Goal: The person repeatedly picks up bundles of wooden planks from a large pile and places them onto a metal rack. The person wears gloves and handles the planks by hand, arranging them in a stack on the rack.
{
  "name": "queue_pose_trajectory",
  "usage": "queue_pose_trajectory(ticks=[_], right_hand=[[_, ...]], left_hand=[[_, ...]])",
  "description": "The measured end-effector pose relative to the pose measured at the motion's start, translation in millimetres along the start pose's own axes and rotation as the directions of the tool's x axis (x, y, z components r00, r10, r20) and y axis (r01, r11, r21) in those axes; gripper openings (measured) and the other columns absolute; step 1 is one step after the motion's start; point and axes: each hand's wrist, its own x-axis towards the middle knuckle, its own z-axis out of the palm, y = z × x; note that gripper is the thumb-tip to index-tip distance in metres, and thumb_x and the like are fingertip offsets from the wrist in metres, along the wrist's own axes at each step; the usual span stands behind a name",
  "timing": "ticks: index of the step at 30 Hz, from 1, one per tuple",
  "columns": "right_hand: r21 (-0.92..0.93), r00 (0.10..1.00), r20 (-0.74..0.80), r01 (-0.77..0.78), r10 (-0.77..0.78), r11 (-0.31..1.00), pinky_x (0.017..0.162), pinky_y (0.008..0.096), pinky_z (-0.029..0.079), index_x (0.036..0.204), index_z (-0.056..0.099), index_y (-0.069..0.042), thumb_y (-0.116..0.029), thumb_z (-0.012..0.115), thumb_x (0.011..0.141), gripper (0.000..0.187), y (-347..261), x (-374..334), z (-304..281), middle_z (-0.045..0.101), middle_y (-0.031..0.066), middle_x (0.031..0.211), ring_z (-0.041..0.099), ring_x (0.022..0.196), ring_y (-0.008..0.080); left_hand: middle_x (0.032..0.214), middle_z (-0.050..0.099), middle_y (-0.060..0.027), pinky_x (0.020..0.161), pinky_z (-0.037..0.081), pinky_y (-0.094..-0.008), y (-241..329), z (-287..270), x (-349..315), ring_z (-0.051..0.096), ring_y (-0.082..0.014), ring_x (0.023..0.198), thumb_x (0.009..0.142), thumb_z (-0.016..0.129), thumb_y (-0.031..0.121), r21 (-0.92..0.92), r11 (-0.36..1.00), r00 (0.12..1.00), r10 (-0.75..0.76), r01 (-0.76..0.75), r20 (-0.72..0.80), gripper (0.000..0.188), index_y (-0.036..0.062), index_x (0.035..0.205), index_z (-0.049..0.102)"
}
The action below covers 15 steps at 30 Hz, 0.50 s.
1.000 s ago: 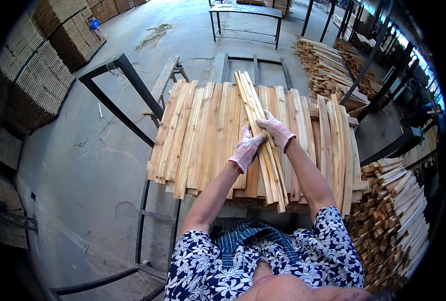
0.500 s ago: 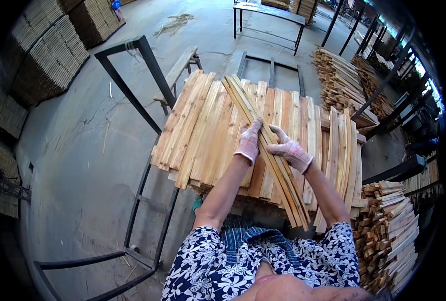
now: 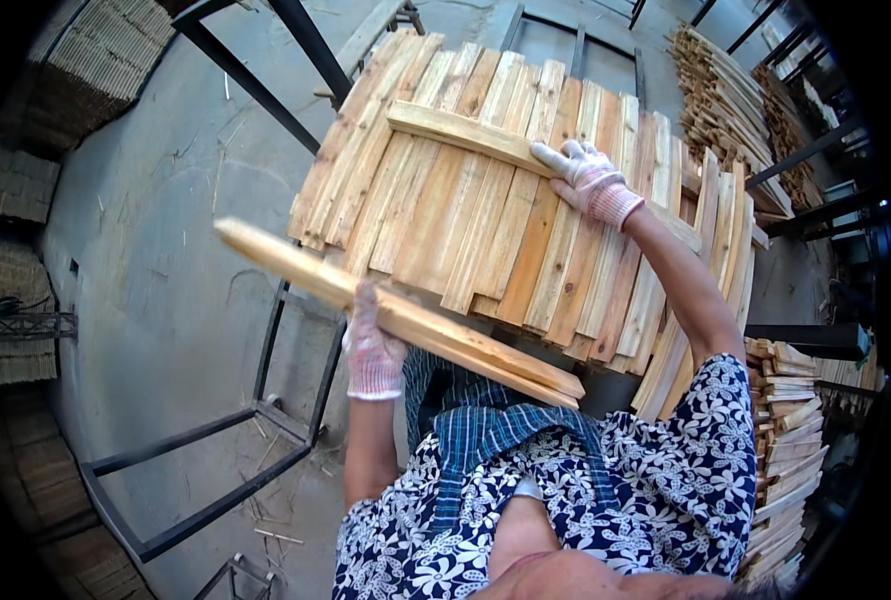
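My left hand (image 3: 373, 345), in a pale work glove, is closed around two or so wooden slats (image 3: 445, 335). They slant across in front of my body, past the near edge of the board layer, the far-left end out over the floor. My gloved right hand (image 3: 590, 180) has its fingers and thumb across a single wooden slat (image 3: 465, 130), which lies crosswise on top of the boards. Under it, a layer of wooden boards (image 3: 415, 215) sits side by side, their ends uneven. Part of the single slat is hidden beneath my right hand and wrist.
Black metal frames (image 3: 300, 435) stand at the left, one upright (image 3: 315, 50) at the far left. Curved slats (image 3: 730, 235) lie along the right of the boards. A slat pile (image 3: 785, 450) rises at near right, another slat pile (image 3: 715, 110) at far right.
The slat bundle held in both hands has been parted. My left hand has drawn some slats left and nearer; my right hand is on one slat now lying crosswise. The view has shifted.
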Motion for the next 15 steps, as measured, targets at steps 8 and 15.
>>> queue_pose_trajectory(ticks=[8,15], right_hand=[[-0.023,0.977,-0.170,-0.134,0.129,0.991,0.094,0.0453,0.049,0.152,0.042,-0.030,-0.042,0.068,0.092,0.066,-31,17,5,0.060,0.0126,0.116,0.059,0.112,0.0321],[0.111,0.993,-0.006,-0.119,0.120,0.987,0.094,0.0476,0.050,0.153,0.040,-0.031,-0.035,0.070,0.093,0.068,-6,46,-29,0.059,0.0174,0.114,0.060,0.108,0.0376]], left_hand=[[0.135,0.060,-0.0143,0.092,0.057,-0.0344,-71,-85,3,0.065,-0.0231,0.108,0.098,0.058,0.013,0.180,0.981,0.969,-0.025,0.070,-0.244,0.056,0.0071,0.151,0.043],[0.153,0.051,-0.0048,0.117,0.040,-0.0321,-115,-75,32,0.052,-0.0170,0.136,0.103,0.055,0.010,-0.194,0.974,0.949,-0.167,0.117,-0.268,0.049,0.0040,0.151,0.045]])
